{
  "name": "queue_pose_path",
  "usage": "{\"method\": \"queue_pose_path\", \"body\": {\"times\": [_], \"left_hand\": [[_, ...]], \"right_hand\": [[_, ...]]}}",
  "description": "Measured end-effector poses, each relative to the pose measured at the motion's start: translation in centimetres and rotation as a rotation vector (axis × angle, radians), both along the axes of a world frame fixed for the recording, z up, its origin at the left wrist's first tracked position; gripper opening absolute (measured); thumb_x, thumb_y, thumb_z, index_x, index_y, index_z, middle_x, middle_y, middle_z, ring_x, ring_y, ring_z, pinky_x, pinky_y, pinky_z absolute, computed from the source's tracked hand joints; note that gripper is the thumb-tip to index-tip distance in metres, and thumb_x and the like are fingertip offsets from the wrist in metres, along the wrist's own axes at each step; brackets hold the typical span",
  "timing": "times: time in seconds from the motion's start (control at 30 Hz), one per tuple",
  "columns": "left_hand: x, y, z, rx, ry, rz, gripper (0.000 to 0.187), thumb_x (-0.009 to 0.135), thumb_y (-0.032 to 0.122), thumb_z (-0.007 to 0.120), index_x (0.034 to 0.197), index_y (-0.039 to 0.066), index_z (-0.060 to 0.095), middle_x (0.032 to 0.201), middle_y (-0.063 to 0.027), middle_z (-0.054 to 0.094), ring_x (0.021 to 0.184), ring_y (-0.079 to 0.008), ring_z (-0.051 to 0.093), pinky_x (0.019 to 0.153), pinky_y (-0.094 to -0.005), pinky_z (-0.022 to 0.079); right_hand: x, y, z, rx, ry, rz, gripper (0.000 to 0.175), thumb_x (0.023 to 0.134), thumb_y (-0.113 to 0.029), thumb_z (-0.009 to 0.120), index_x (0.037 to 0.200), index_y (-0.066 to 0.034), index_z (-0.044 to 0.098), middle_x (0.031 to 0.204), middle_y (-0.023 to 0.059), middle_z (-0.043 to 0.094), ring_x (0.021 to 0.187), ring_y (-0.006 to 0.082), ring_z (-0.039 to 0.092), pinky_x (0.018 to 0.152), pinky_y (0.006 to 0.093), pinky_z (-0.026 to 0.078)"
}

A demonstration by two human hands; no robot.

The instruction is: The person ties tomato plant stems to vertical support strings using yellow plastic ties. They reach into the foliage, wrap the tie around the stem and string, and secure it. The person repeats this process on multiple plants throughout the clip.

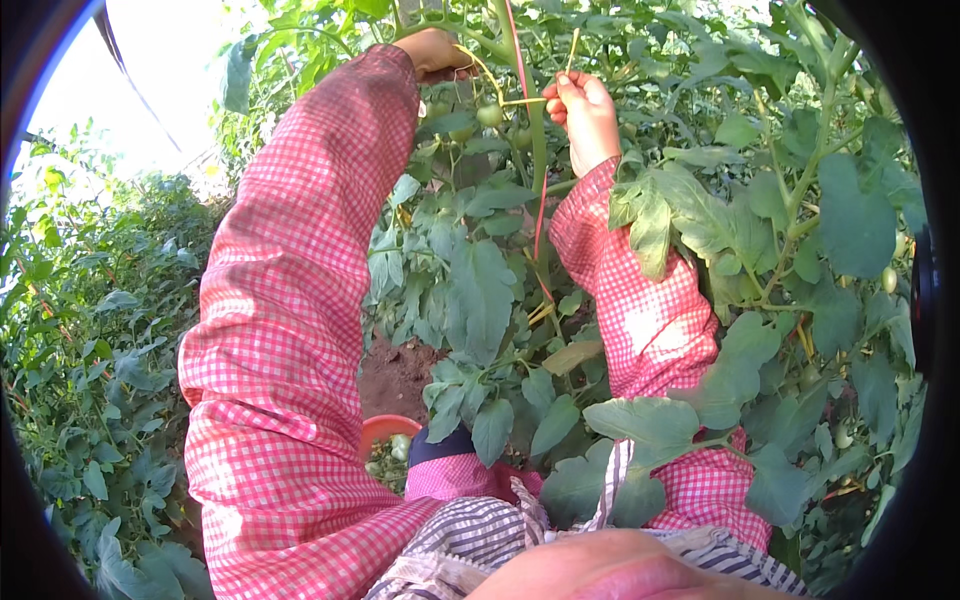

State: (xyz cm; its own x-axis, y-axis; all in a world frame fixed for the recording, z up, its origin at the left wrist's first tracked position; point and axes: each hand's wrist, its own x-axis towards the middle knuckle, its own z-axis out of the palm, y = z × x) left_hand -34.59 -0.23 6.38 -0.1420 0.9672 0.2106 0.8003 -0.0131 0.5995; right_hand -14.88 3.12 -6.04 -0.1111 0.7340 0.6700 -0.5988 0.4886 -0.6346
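A thin yellow straw-like strand (pixel 489 73) crosses in front of a thick green tomato stem (pixel 538 142). My right hand (pixel 585 112), just right of the stem, pinches the strand between thumb and fingers, and a short end sticks up above the fingertips. On the stem's other side, my left hand (pixel 439 56) has its fingers curled where the strand's other part meets them; its fingertips are partly shaded. Red twine (pixel 541 202) runs along the stem. Close below the strand hangs a green tomato (pixel 490 115).
Leafy tomato plants (pixel 750 202) crowd the right side, some leaves overlapping my right sleeve. More plants (pixel 127 300) grow at the left. Below, an orange container (pixel 390 426) holding green tomatoes (pixel 400 447) is partly hidden by my left sleeve. Bare soil (pixel 397 375) lies beyond it.
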Motion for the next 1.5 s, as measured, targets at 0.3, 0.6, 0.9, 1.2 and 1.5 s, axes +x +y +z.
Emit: {"method": "queue_pose_path", "body": {"times": [0.3,0.6,0.9,1.2,1.5], "left_hand": [[1.9,1.5,-0.5,-0.125,-0.479,0.005,0.019,0.092,0.015,0.053,0.106,0.003,0.059,0.096,-0.0052,0.067,0.08,-0.0111,0.064,0.052,-0.0195,0.046],[1.0,3.2,-1.3,-0.17,-0.279,-0.098,0.029,0.091,0.013,0.053,0.119,0.006,0.055,0.115,-0.0022,0.061,0.105,-0.0102,0.054,0.081,-0.02,0.045],[-0.4,1.7,-0.5,-0.323,-0.296,-0.533,0.043,0.093,0.014,0.046,0.131,-0.004,0.04,0.132,-0.0162,0.046,0.122,-0.0217,0.045,0.102,-0.0314,0.036],[0.8,1.4,-1.0,-0.234,-0.379,-0.48,0.043,0.088,0.002,0.051,0.128,0.001,0.039,0.131,-0.0172,0.047,0.118,-0.0243,0.051,0.097,-0.0277,0.044],[-0.2,1.7,-1.1,-0.326,-0.47,-0.588,0.042,0.09,0.006,0.049,0.131,0.0,0.04,0.132,-0.0144,0.047,0.119,-0.0208,0.049,0.1,-0.0278,0.042]], "right_hand": [[1.0,2.0,0.2,-0.088,-0.025,0.015,0.012,0.093,-0.014,0.05,0.097,-0.0031,0.05,0.082,0.0058,0.062,0.06,0.0055,0.052,0.052,0.0174,0.042],[0.5,2.9,1.0,-0.096,-0.093,-0.047,0.012,0.092,-0.015,0.051,0.095,-0.0043,0.054,0.08,0.0017,0.062,0.06,0.0038,0.049,0.051,0.0168,0.041],[-0.6,5.1,0.8,0.059,-0.127,-0.042,0.012,0.089,-0.016,0.056,0.095,-0.0057,0.056,0.084,0.0002,0.066,0.065,0.0024,0.05,0.056,0.0166,0.041],[-1.2,7.4,0.3,0.055,-0.177,-0.035,0.015,0.09,-0.019,0.054,0.098,-0.0055,0.054,0.087,0.0011,0.066,0.065,0.0065,0.053,0.059,0.0213,0.042],[-1.6,5.1,0.4,0.022,-0.112,-0.024,0.016,0.09,-0.017,0.054,0.097,-0.0031,0.053,0.086,0.0026,0.066,0.063,0.0069,0.056,0.056,0.0199,0.042]]}}
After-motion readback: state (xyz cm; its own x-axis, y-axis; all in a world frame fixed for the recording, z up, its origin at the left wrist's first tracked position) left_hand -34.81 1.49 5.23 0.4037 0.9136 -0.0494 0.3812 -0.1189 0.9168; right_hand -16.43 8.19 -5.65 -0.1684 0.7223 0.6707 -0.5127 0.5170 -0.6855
